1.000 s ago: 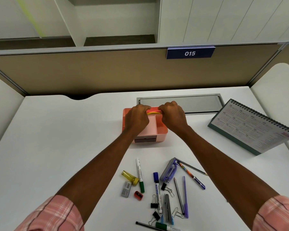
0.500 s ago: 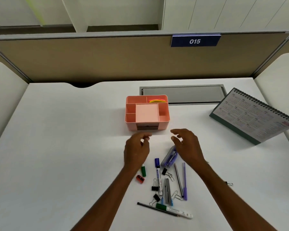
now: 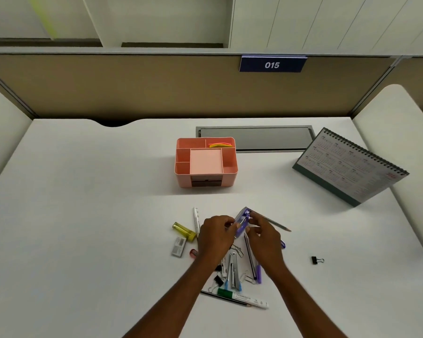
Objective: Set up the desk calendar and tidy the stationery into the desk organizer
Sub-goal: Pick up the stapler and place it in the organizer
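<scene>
Left hand (image 3: 215, 236) and right hand (image 3: 264, 237) both grip the purple stapler (image 3: 242, 223) near the desk's (image 3: 83, 215) front edge, with open surface toward its left edge. Pink organizer (image 3: 205, 181) mid-desk; calendar (image 3: 347, 167) at right edge. Placard (image 3: 272, 65): "015".

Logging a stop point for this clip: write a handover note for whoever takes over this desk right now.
Left hand and right hand: both grip the purple stapler at the pile's far edge.
Desk calendar: stands at the right rear of the desk, done.
Pink organizer: coloured strips in its rear right compartment.
Left to do: put away the stapler, the pile of pens, markers and clips, and the lone binder clip to the right.
</scene>
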The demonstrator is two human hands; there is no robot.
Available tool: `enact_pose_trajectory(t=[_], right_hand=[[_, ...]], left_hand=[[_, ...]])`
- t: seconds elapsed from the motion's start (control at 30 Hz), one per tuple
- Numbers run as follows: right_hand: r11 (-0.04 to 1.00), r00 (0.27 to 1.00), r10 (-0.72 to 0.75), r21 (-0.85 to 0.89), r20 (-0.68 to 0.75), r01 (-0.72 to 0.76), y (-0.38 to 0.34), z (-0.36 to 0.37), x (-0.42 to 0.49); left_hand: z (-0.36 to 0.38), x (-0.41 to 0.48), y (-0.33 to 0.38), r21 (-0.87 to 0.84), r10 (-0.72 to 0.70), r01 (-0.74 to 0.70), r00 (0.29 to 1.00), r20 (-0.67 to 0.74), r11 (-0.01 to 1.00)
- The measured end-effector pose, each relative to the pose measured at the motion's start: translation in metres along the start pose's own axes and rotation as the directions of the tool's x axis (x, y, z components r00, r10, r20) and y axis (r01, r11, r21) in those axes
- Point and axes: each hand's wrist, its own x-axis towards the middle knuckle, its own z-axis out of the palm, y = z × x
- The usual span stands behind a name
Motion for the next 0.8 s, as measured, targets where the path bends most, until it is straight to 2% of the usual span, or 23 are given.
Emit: enact_pose_trajectory(t=[0.13,0.23,0.33,0.4,0.47,0.53,0.67,0.8], right_hand=[[1.000,1.000,-0.014,0.014,0.019,0.014,0.000,-0.002,-0.003],[0.999,1.000,-0.018,0.049,0.024,0.016,-0.001,-0.005,-0.003],[0.991,1.000,-0.019,0.130,0.007,0.018,-0.008,-0.013,-0.001],[0.971,0.997,-0.005,0.239,0.073,-0.012,-0.015,-0.022,0.003],[0.917,0.980,-0.012,0.392,0.200,-0.069,-0.024,-0.032,0.010],[0.874,0.956,-0.065,0.479,0.287,-0.084,-0.035,-0.040,0.016],[0.859,0.934,-0.144,0.509,0.327,-0.045,-0.060,-0.049,0.031],[0.886,0.945,-0.135,0.464,0.299,-0.020,-0.089,-0.056,0.048]], left_hand=[[0.000,0.003,-0.003,0.086,0.020,-0.022,1.000,0.020,0.996],[-0.004,0.008,-0.010,0.061,0.029,-0.030,1.000,0.012,0.998],[-0.016,0.012,-0.016,-0.081,0.028,-0.028,1.000,0.000,0.996],[-0.024,0.017,-0.017,-0.259,-0.007,0.016,0.999,0.037,0.966],[-0.034,0.022,-0.015,-0.458,-0.063,0.115,0.990,0.126,0.881],[-0.047,0.028,-0.012,-0.582,-0.081,0.207,0.969,0.234,0.787],[-0.071,0.040,-0.005,-0.644,0.011,0.257,0.924,0.381,0.721],[-0.088,0.053,0.006,-0.663,0.052,0.265,0.907,0.417,0.700]])
